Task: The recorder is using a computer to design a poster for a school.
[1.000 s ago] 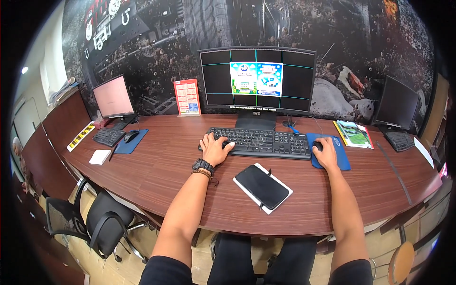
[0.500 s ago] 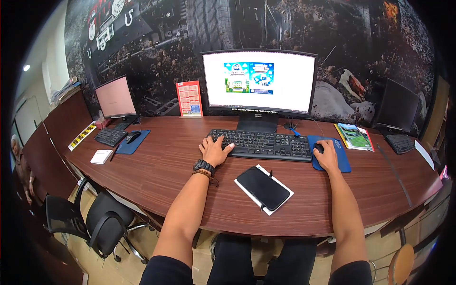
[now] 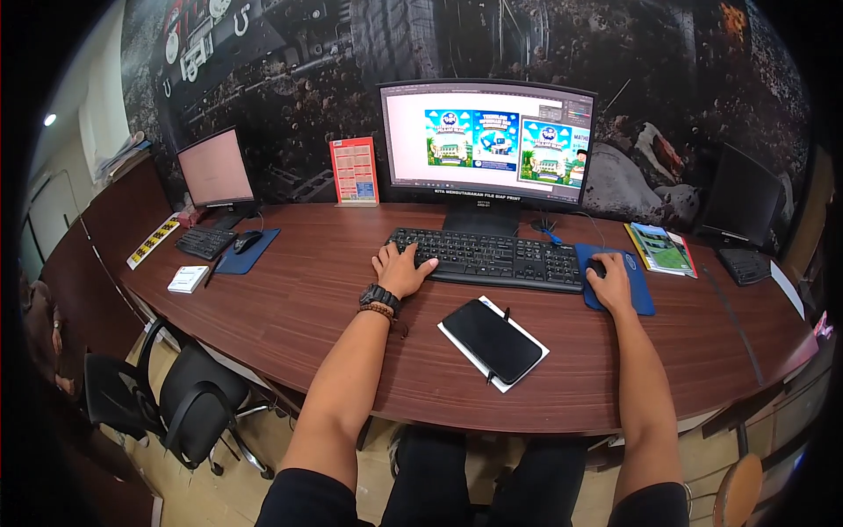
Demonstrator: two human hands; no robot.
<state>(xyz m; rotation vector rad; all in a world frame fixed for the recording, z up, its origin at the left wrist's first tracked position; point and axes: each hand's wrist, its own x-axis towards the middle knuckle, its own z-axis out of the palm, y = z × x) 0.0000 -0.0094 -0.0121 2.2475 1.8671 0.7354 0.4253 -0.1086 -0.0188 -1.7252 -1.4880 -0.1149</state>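
Note:
My left hand (image 3: 403, 270) rests on the left end of a black keyboard (image 3: 492, 257), its fingers spread over the keys and holding nothing. On a blue mouse pad (image 3: 641, 296) my right hand (image 3: 614, 285) is curled over a black mouse (image 3: 598, 269), which it partly hides. Behind the keyboard stands a curved monitor (image 3: 406, 139) with colourful blue and green designs on its screen. Between my forearms a black smartphone (image 3: 493, 339) lies at a slant on a white pad (image 3: 536, 358), with a black pen (image 3: 507, 314) partly under it.
A second monitor (image 3: 215, 167), keyboard (image 3: 205, 242) and mouse (image 3: 248, 241) stand at the left. Booklets (image 3: 660, 249) and a dark monitor (image 3: 739, 195) are at the right. A red calendar card (image 3: 355, 171) stands behind. An office chair (image 3: 198, 400) is lower left.
On the screen, a panel at the right and an additional design at the lower right have appeared, and the designs look larger. The view has shifted slightly. Both hands keep their places.

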